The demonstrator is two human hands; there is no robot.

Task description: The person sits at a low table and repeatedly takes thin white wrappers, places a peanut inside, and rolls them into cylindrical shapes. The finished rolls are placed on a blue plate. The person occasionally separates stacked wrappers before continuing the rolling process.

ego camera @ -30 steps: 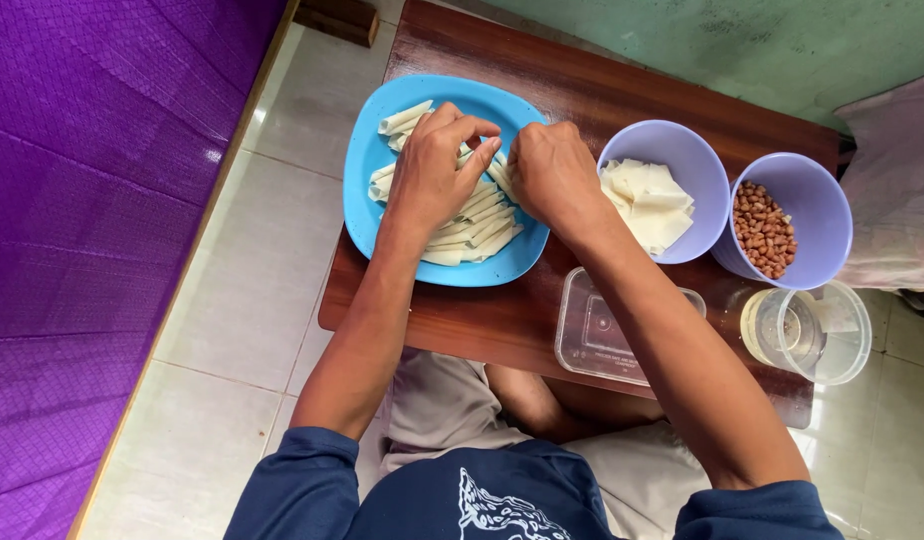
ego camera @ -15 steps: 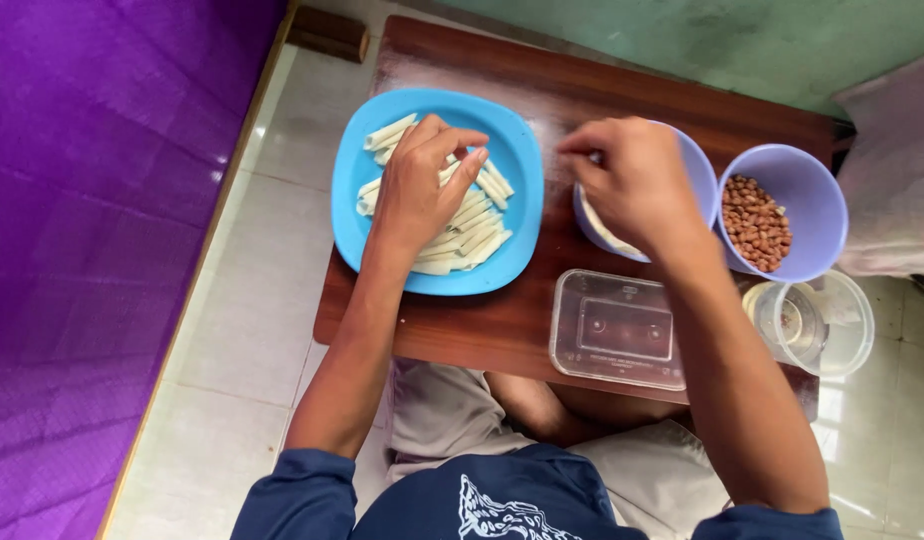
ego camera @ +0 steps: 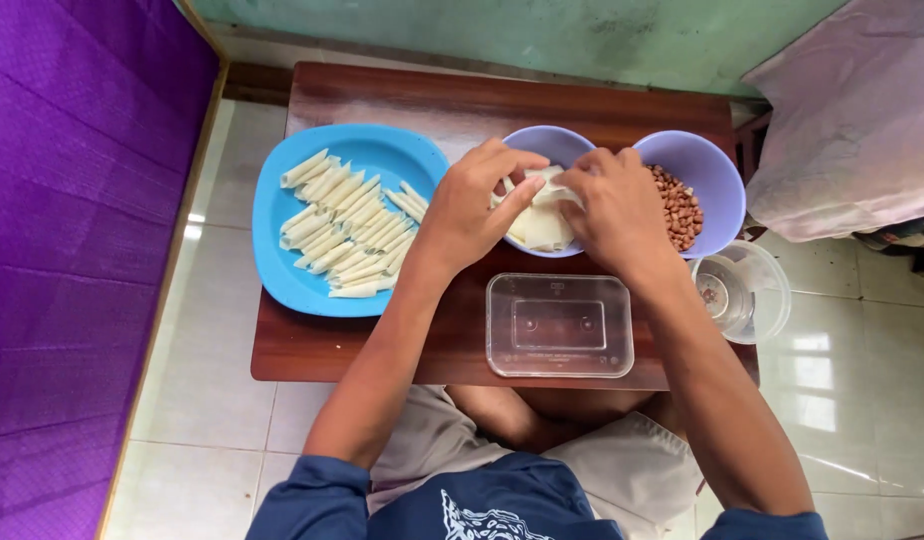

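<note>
Both hands are over a lilac bowl (ego camera: 559,146) of pale pastry wrappers (ego camera: 538,226) in the middle of a low wooden table (ego camera: 462,110). My left hand (ego camera: 473,204) pinches a wrapper at the bowl's left edge. My right hand (ego camera: 610,208) grips the same stack from the right. A blue plate (ego camera: 377,152) to the left carries several rolled pastry sticks (ego camera: 347,222) laid side by side.
A second lilac bowl (ego camera: 704,165) of peanuts (ego camera: 675,206) stands at the right. An empty clear plastic box (ego camera: 559,325) lies at the near edge. A clear glass jar (ego camera: 740,291) stands at the right corner. A purple cloth (ego camera: 72,240) hangs at the left.
Both hands left the blue plate and moved right to the wrapper bowl. The right hand went first, then the left followed. The view also shifted.
</note>
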